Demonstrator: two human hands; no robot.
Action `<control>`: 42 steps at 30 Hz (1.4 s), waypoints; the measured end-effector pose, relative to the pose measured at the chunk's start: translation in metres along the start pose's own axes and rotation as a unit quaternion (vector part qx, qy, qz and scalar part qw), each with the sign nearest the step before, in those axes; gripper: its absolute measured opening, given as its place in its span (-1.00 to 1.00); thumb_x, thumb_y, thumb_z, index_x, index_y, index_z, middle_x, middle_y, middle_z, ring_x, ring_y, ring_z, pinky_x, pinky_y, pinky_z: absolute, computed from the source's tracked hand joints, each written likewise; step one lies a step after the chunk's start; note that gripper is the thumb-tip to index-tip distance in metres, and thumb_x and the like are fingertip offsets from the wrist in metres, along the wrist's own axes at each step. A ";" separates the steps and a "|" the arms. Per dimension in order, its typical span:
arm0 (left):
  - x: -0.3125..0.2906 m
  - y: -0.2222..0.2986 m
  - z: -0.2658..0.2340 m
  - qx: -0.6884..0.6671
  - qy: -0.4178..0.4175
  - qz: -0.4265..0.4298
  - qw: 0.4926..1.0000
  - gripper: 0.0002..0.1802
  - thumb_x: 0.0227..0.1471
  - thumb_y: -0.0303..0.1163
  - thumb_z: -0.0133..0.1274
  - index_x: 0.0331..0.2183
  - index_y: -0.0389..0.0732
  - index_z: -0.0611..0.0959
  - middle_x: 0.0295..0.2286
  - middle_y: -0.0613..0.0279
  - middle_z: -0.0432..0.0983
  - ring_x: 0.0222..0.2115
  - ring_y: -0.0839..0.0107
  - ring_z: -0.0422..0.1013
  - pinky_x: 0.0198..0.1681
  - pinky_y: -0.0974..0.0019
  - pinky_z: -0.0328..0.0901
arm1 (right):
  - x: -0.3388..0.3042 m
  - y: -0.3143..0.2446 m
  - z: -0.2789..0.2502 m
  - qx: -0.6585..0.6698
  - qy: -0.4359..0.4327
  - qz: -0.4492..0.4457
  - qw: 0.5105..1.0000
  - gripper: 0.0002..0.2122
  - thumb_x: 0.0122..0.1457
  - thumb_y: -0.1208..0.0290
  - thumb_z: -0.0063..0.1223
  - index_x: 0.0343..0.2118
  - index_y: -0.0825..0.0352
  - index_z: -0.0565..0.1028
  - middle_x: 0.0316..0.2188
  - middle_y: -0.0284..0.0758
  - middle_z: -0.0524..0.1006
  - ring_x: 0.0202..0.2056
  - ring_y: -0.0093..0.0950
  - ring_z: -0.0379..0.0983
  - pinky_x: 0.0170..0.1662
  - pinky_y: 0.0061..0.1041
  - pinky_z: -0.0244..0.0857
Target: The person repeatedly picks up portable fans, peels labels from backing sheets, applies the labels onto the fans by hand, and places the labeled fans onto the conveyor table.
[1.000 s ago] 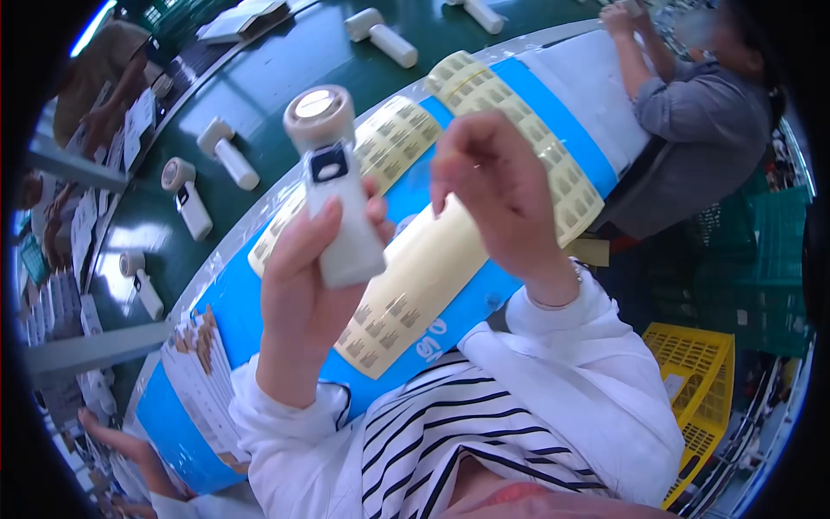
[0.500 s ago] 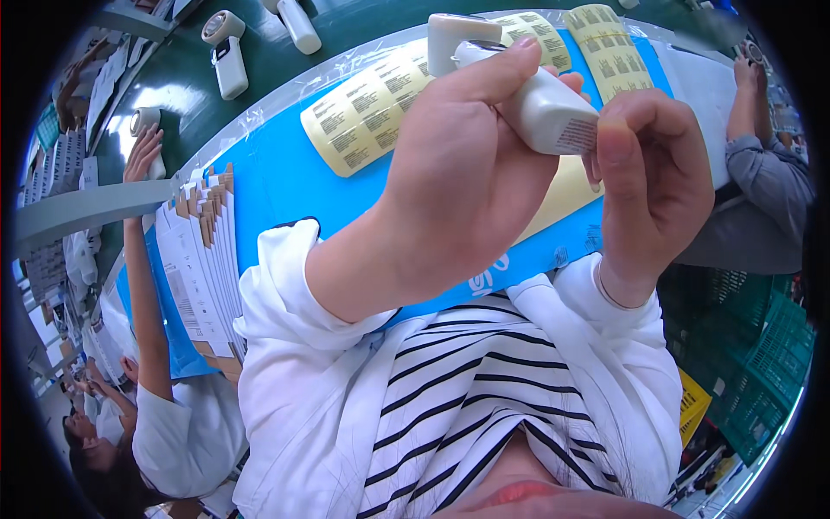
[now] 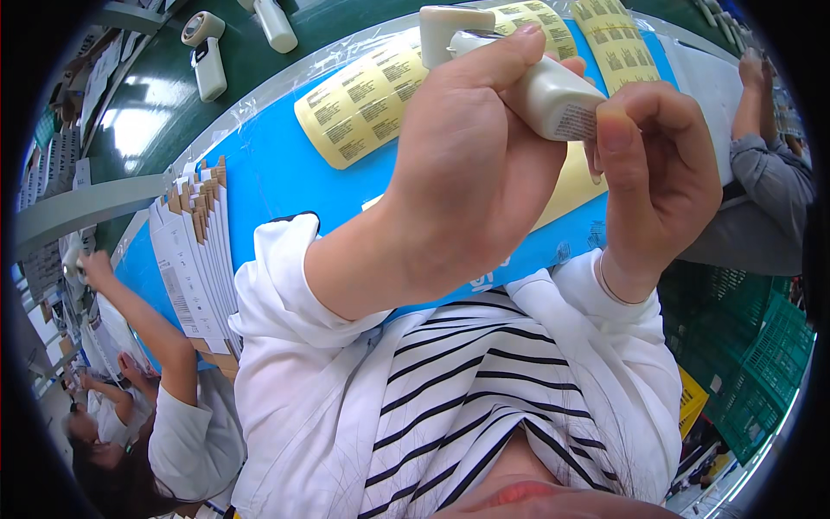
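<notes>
My left hand (image 3: 467, 164) grips a white handheld device (image 3: 510, 65), held close to the camera and lying sideways with its head to the left. My right hand (image 3: 657, 173) pinches the device's right end, where a small printed label sits, between thumb and fingers. Beneath both hands lies a blue table mat (image 3: 285, 173) with yellow sheets of small printed labels (image 3: 363, 104). My white sleeves and striped top fill the lower part of the view.
A fanned stack of flat white cartons (image 3: 194, 259) lies on the mat's left end. More white devices (image 3: 203, 52) rest on the green belt (image 3: 147, 112) beyond. One person's arm (image 3: 143, 320) reaches in at the left, another's sleeve (image 3: 765, 177) at the right. Green crates (image 3: 761, 363) stand lower right.
The device went from upright in my left hand to lying sideways, closer to the camera. My right hand came off the label sheets and closed on the device's end.
</notes>
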State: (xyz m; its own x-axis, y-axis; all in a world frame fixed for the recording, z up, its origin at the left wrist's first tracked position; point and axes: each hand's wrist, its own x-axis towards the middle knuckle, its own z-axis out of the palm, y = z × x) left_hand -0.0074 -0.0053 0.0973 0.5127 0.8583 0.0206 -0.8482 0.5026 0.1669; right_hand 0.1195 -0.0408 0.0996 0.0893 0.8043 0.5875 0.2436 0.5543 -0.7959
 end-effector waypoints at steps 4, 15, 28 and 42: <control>-0.004 0.004 0.020 0.051 0.077 0.007 0.996 -0.77 0.15 -0.40 -0.16 -0.23 -0.37 0.27 -0.31 0.09 0.23 -0.28 0.36 0.23 -0.12 0.24 0.18 | 0.001 0.004 0.002 -0.004 -0.002 -0.002 1.000 -0.89 0.12 0.59 0.03 -0.34 0.48 0.37 -0.48 -0.35 0.41 -0.54 -0.71 0.25 -0.49 -0.78 0.08; 0.060 0.030 -0.022 0.060 0.086 0.016 0.994 -0.75 0.06 -0.48 -0.14 -0.21 -0.38 0.27 -0.29 0.10 0.26 -0.24 0.29 0.28 -0.10 0.21 0.25 | 0.009 0.028 0.004 -0.014 0.061 0.078 0.995 -0.37 -0.04 0.41 0.28 0.02 0.39 0.12 -0.58 -0.37 0.40 -0.53 -0.67 0.39 -0.46 -0.76 0.36; 0.140 0.206 -0.183 0.956 0.244 0.166 0.007 -0.48 -0.03 -0.24 0.05 -0.10 -0.39 0.37 -0.19 -0.11 0.28 -0.14 0.07 0.23 -0.08 0.09 0.16 | -0.029 0.034 -0.014 -0.032 0.037 0.102 0.994 -0.56 0.13 0.45 0.04 0.01 0.39 0.14 -0.59 -0.40 0.41 -0.57 -0.71 0.32 -0.45 -0.76 0.25; 0.030 0.176 -0.097 0.520 0.135 0.205 0.818 -0.60 0.14 -0.28 -0.09 -0.14 -0.44 0.39 -0.32 0.02 0.42 -0.29 0.26 0.39 -0.22 0.28 0.30 | -0.088 0.031 0.010 -0.137 -0.192 0.120 0.964 -0.92 -0.05 0.61 0.14 -0.44 0.37 0.50 -0.51 -0.29 0.41 -0.51 -0.42 0.39 -0.47 -0.52 0.30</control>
State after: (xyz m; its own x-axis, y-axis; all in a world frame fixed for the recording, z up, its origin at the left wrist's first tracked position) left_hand -0.1545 0.1191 0.0314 0.0465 0.9948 0.0908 -0.2984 -0.0729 0.9517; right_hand 0.1098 -0.0926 0.0217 -0.1776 0.9513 0.2518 0.5110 0.3078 -0.8025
